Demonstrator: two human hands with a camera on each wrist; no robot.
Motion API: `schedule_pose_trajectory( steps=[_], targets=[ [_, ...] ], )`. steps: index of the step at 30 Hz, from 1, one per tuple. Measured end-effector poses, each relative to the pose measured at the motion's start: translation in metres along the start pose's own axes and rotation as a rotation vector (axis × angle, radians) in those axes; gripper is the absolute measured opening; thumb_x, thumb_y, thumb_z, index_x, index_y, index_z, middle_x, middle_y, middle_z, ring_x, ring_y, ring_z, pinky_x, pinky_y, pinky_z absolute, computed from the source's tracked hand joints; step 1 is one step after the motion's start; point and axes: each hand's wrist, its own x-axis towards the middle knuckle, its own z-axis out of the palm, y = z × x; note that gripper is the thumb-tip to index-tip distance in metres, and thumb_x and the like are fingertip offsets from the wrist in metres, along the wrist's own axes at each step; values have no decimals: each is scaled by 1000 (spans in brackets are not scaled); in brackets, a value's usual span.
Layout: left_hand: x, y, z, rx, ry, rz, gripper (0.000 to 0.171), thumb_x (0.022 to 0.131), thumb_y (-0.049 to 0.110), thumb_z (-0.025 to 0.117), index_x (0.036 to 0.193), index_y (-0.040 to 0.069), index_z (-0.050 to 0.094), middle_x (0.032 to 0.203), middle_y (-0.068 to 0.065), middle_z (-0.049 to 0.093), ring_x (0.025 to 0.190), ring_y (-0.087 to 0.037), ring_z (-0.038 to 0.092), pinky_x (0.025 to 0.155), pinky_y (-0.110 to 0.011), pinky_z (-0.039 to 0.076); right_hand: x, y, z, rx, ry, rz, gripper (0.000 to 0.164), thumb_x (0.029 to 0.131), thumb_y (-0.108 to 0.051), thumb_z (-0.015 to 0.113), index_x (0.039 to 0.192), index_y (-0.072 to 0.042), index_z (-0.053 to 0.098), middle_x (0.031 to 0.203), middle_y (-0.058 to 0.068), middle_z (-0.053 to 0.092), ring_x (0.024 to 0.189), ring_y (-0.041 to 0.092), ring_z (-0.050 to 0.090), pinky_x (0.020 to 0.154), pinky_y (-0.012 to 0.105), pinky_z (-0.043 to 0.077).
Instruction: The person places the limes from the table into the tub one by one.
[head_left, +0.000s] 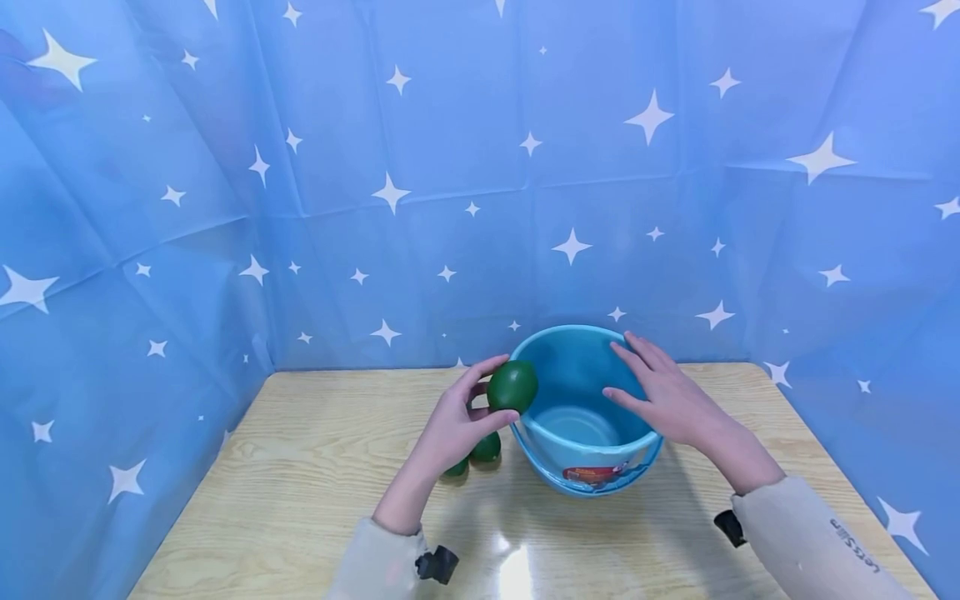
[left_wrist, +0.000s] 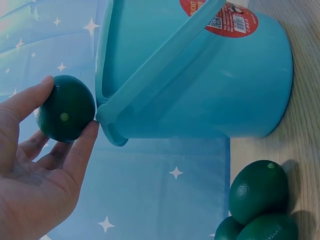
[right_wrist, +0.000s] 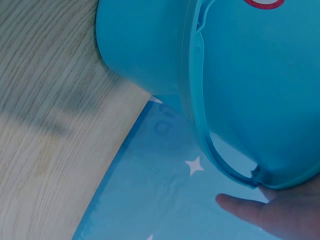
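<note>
Behind, blue star-printed cloth [head_left: 450,125]; below, a pale wood-grain bench [head_left: 285,500] stretching left and near. And there, toward the far edge, an upright light-blue round plastic bucket [head_left: 551,450] with its handle [left_wrist: 162,59] slung down across the near wall. Right at the left rim, seemingly just above it: a glossy dark-green egg-shaped fruit [head_left: 513,387], clamped between thumb and fingers of the left hand [head_left: 456,417]. Just right of that and lower, the bucket's wide mouth. Hard to read the long axis, with the stem nub facing the left wrist camera. No contest for nearest hand: the left. Over at the right rim, the right hand [head_left: 667,396], with fingers spread and holding nothing; cannot tell about contact. Between both hands, free room above the mouth. Below left, beside the bucket, more green fruits [left_wrist: 259,192].
</note>
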Motion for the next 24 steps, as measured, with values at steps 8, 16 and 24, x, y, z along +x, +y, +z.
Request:
schedule_pose_trajectory(
  steps=[8, 16, 24],
  targets=[
    [1, 2, 2, -5, -8, 29, 66, 90, 11, 73, 150, 16, 44, 151, -9, 45, 130, -34, 55, 95, -37, 58, 0, 1, 1, -3, 3, -5, 81, 97, -51, 57, 157, -5, 28, 163, 25, 19, 147, 51, 19, 111, 73, 30],
    [4, 2, 4, 8, -14, 29, 67, 90, 12, 74, 150, 18, 44, 150, -7, 45, 130, -32, 55, 95, -36, 58, -1, 1, 0, 0, 1, 0, 80, 98, -50, 57, 157, -5, 27, 163, 25, 18, 147, 51, 18, 111, 73, 30],
    [4, 4, 7, 31, 1, 44, 67, 90, 13, 74, 149, 21, 44, 151, -6, 46, 131, -31, 54, 96, -36, 58, 0, 1, 0, -5, 2, -4, 80, 98, -51, 56, 157, -5, 27, 163, 25, 19, 147, 51, 19, 111, 73, 31]
  ],
)
